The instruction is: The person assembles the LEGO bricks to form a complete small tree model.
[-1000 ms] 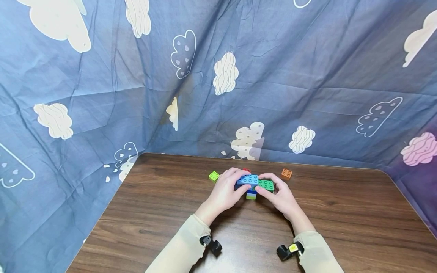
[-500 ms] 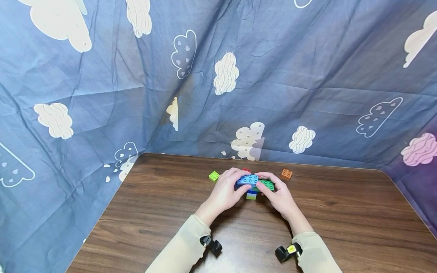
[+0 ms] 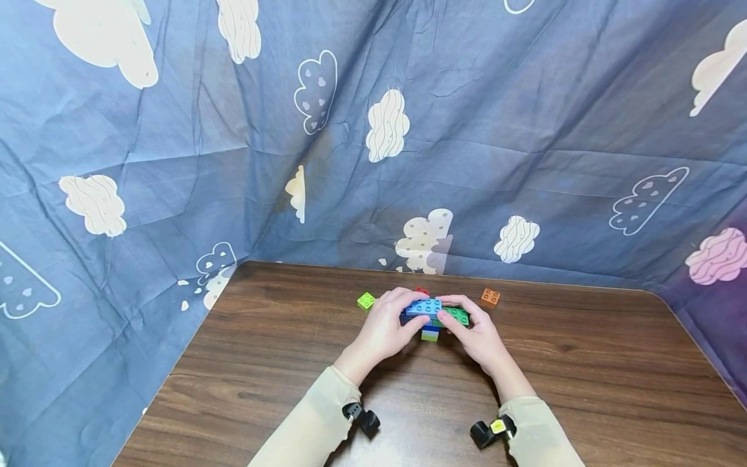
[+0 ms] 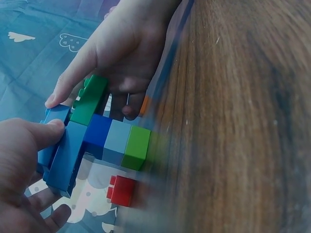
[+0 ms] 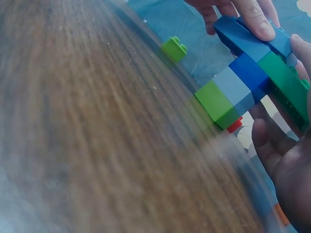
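A stack of toy building bricks stands on the table between the two hands. At its foot is a lime brick point(image 4: 136, 148), then a light blue brick point(image 4: 115, 142) and a dark blue brick point(image 5: 250, 73). Above these, a long blue brick point(image 4: 66, 158) reaches left and a long green brick point(image 3: 459, 316) reaches right. A further blue brick point(image 3: 425, 306) lies on top across both. My left hand point(image 3: 386, 324) grips the blue bricks, thumb in front. My right hand point(image 3: 480, 332) pinches the top blue brick near its right end, beside the green brick; its index fingertip is partly hidden.
On the wooden table point(image 3: 262, 363) a loose lime brick point(image 3: 366, 301) lies to the left and an orange brick point(image 3: 490, 297) to the right. A red brick point(image 4: 122, 191) is behind the stack. Blue cloud-print cloth point(image 3: 327, 194) hangs along the table's back edge.
My right hand has shifted slightly left along the stack, its thumb moving from the green brick to the top blue brick's end. My left hand has kept its hold.
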Tool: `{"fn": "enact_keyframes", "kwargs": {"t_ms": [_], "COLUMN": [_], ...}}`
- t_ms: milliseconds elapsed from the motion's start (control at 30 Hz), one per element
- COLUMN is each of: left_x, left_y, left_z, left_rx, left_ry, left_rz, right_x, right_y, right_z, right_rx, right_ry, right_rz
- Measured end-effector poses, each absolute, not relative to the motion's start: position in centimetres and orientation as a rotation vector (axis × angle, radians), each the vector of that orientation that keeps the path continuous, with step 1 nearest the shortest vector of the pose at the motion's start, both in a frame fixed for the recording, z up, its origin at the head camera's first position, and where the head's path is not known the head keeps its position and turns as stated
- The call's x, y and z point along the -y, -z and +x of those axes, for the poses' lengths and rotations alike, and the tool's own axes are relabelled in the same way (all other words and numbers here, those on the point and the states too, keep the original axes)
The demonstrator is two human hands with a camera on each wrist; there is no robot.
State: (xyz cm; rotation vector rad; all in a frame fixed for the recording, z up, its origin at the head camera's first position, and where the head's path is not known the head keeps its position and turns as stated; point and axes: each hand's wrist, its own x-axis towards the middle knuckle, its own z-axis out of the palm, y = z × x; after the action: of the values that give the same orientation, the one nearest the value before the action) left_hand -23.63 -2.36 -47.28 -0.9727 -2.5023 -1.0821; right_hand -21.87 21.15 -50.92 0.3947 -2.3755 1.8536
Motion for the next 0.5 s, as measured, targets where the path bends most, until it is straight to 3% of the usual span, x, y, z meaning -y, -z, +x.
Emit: {"fn": "enact_keyframes", "kwargs": {"t_ms": [500], "left_x": [2.27], "left_y": [47.24], "left_z": [-23.51], "left_rx": [2.504], "left_ry": [1.088], "left_rz": [-0.959], "right_x": [-21.10], "right_y": [50.98], "right_z": [-22.01], "right_rx": [2.355], "right_ry": [-1.873], "right_rz": [0.405]}}
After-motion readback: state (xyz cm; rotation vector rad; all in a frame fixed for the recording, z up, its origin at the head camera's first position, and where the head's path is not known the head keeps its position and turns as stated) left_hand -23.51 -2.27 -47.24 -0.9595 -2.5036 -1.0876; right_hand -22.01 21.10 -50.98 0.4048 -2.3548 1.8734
